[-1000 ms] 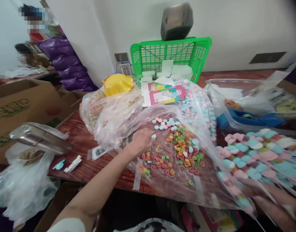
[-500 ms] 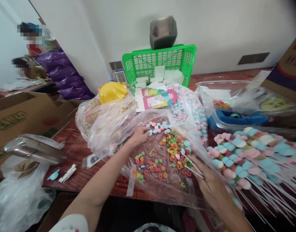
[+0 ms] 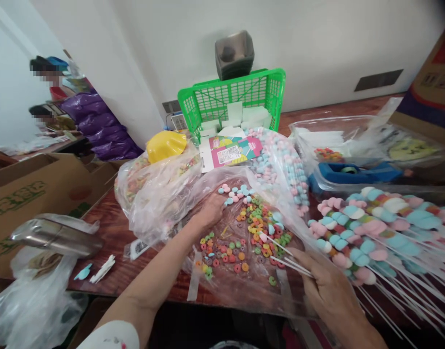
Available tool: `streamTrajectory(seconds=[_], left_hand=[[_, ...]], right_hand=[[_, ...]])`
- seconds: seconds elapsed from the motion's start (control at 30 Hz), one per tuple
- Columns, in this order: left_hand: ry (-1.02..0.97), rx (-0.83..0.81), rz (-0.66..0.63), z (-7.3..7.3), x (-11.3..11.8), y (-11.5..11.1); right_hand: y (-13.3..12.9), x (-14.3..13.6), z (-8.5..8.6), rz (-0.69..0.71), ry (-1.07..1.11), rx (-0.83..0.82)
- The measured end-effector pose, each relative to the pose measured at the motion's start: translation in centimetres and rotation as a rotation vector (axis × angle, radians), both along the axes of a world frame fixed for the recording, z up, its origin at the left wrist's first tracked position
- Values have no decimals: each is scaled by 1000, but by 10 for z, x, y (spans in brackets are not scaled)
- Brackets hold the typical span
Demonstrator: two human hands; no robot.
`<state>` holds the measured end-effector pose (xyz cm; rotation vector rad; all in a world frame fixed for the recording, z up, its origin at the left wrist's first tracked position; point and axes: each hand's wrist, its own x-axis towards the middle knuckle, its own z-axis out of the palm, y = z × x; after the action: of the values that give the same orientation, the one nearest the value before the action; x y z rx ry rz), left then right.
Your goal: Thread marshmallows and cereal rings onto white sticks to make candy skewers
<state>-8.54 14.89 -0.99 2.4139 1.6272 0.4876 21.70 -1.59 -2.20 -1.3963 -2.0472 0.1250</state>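
Observation:
My right hand (image 3: 326, 278) is closed around a few thin white sticks (image 3: 293, 264) pointing left over the sheet. One stick carries a small pink marshmallow (image 3: 263, 236) at its tip. My left hand (image 3: 212, 209) is beside a little pile of pink and blue marshmallows (image 3: 237, 193). Its fingers are curled together, and what they pinch, if anything, is hidden. Colourful cereal rings (image 3: 260, 220) lie scattered on the clear plastic bag (image 3: 244, 286) between my hands. To the right, finished marshmallow skewers (image 3: 375, 223) are heaped with their white sticks toward me.
Behind the bag stand a printed card (image 3: 229, 152), a bag of marshmallows (image 3: 276, 160) and a green basket (image 3: 231, 92). A blue tape dispenser (image 3: 356, 174) is at right. Leftward are a cereal bag with a yellow bowl (image 3: 166, 145), a steel flask (image 3: 58, 237) and cardboard boxes (image 3: 33, 194).
My left hand has drawn slightly toward me and its fingers look more curled. The sticks in my right hand have shifted left and spread apart. The whole view has tilted a little.

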Motion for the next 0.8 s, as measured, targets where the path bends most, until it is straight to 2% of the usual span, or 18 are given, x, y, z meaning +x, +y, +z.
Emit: streamTrajectory(seconds=[0.1, 0.2, 0.27, 0.4, 0.5, 0.67, 0.8], left_hand=[[-114, 17, -31, -2, 3, -9], [-223, 43, 36, 4, 9, -24], [-489, -34, 82, 10, 17, -41], [-1188, -364, 120, 23, 43, -88], [-1476, -470, 201, 30, 61, -114], [-1650, -429, 242, 30, 78, -128], [-1544, -270, 212, 22, 81, -130]], right_hand=[[2, -3, 2, -45, -60, 65], [2, -7, 2, -52, -37, 77], [-1, -10, 1, -26, 25, 49], [-10, -20, -1, 95, 146, -26], [-16, -29, -1, 148, 183, -53], [-19, -34, 2, 204, 212, -58], [-21, -32, 4, 193, 175, -42]])
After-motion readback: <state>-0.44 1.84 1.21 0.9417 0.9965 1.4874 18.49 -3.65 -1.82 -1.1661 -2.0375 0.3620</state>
